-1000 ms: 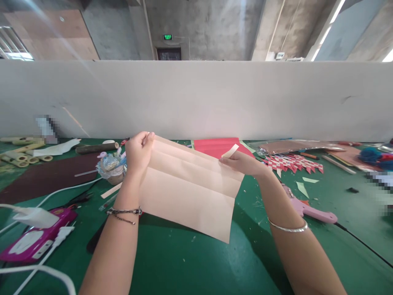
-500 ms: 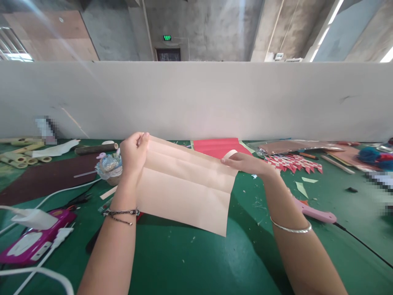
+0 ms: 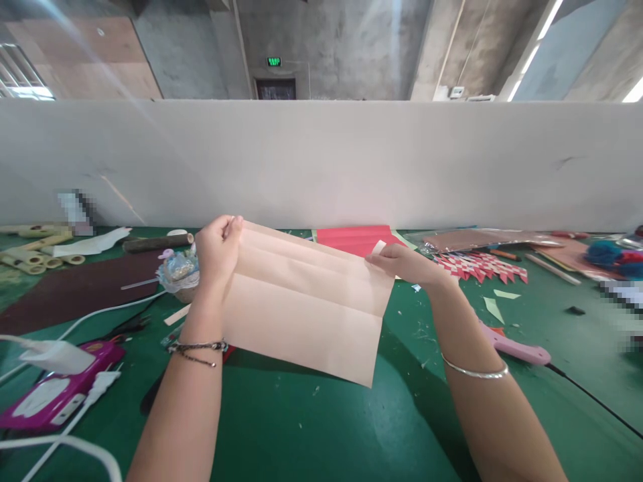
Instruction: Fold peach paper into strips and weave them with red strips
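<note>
A pale peach sheet of paper (image 3: 306,308) with crosswise fold creases is stretched in the air between my hands, tilted down to the right. My left hand (image 3: 218,251) pinches its upper left corner between thumb and fingers. At the upper right edge my right hand (image 3: 402,262) is closed on the same sheet, and a small pale curled edge shows above its fingertips. Behind the sheet lies red paper (image 3: 354,237) with fold lines, partly hidden by it.
Left are a purple power strip (image 3: 65,388) with white cables, a dark brown sheet (image 3: 75,288), bamboo pieces (image 3: 35,258) and a wrapped basket (image 3: 179,271). Right are a pink glue gun (image 3: 520,348), red-white woven paper (image 3: 482,266) and blue yarn (image 3: 603,253). A grey partition (image 3: 321,161) stands behind.
My right hand has shifted slightly right with the sheet's edge. The pale curl above its fingertips looks smaller. My left hand has stayed nearly in place.
</note>
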A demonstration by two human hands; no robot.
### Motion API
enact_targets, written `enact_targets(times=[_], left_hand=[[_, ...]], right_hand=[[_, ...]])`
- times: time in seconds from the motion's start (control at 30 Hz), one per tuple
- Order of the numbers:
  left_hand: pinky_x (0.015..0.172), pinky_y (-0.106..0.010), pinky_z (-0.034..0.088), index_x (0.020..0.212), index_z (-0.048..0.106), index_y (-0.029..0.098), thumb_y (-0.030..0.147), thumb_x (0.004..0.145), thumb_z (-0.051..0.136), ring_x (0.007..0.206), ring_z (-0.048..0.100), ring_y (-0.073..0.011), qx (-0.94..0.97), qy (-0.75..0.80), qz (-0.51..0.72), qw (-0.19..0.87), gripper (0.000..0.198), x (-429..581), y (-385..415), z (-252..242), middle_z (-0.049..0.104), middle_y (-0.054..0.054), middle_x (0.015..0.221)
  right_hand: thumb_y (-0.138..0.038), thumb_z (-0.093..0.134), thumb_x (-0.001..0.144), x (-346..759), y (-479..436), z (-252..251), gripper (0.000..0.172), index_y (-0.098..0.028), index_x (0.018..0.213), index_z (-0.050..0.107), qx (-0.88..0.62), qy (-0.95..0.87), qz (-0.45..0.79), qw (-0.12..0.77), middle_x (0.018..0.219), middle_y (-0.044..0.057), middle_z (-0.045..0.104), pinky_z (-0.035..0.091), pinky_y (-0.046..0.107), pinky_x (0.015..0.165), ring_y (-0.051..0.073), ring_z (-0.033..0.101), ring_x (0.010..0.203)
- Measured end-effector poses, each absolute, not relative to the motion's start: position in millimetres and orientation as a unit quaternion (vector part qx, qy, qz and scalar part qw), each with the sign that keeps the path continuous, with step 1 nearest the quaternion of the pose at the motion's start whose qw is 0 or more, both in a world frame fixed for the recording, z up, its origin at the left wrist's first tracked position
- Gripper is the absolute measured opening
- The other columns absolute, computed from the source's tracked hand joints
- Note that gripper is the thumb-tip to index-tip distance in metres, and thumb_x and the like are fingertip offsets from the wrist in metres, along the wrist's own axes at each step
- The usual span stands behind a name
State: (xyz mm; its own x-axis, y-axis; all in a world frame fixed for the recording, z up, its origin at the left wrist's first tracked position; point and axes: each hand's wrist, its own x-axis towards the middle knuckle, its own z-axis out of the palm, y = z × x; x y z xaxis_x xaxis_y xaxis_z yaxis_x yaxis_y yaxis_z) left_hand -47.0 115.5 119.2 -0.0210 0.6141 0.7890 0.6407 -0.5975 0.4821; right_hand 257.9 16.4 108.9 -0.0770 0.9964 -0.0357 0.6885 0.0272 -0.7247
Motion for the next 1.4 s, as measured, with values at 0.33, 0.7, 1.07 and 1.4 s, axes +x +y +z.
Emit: enact_targets(times=[0.33, 0.7, 1.07, 1.4], left_hand=[[0.048, -0.024, 0.019, 0.052, 0.028, 0.018, 0.030, 0.083, 0.046, 0.047, 0.024, -0.0089, -0.690, -0.450, -0.567, 0.016, 0.038, -53.3, 119.9, 117.8, 0.022, 0.006, 0.047], [0.048, -0.024, 0.019, 0.052, 0.025, 0.018, 0.030, 0.082, 0.046, 0.047, 0.023, -0.0092, -0.690, -0.458, -0.560, 0.017, 0.038, -51.2, 118.0, 119.0, 0.021, 0.006, 0.049], [0.049, -0.024, 0.020, 0.051, 0.029, 0.018, 0.031, 0.081, 0.046, 0.048, 0.024, -0.0092, -0.682, -0.464, -0.565, 0.022, 0.037, -54.5, 119.9, 118.7, 0.021, 0.006, 0.048], [0.048, -0.024, 0.020, 0.051, 0.030, 0.018, 0.030, 0.082, 0.046, 0.048, 0.025, -0.0092, -0.681, -0.473, -0.558, 0.014, 0.037, -54.1, 117.6, 119.4, 0.022, 0.006, 0.048]], right_hand=[[-0.053, 0.039, 0.081, 278.2, 15.0, 109.7, 0.043, -0.018, 0.063, 0.057, -0.586, -0.666, 0.336, 0.316, 0.067, 0.003, 0.059, 0.040, 0.026, 0.070, 0.014, 0.055, 0.067], [-0.054, 0.045, 0.078, 263.3, 12.3, 113.3, 0.045, -0.018, 0.050, 0.044, -0.659, -0.674, 0.239, 0.233, 0.055, -0.001, 0.044, 0.028, 0.025, 0.050, 0.009, 0.037, 0.049], [-0.048, 0.044, 0.081, 274.9, 18.8, 106.9, 0.044, -0.017, 0.050, 0.050, -0.636, -0.685, 0.250, 0.252, 0.054, 0.000, 0.045, 0.028, 0.026, 0.050, 0.009, 0.035, 0.048], [-0.045, 0.046, 0.080, 279.2, 14.1, 111.0, 0.041, -0.018, 0.049, 0.052, -0.614, -0.683, 0.268, 0.293, 0.056, 0.001, 0.055, 0.039, 0.026, 0.065, 0.012, 0.050, 0.057]])
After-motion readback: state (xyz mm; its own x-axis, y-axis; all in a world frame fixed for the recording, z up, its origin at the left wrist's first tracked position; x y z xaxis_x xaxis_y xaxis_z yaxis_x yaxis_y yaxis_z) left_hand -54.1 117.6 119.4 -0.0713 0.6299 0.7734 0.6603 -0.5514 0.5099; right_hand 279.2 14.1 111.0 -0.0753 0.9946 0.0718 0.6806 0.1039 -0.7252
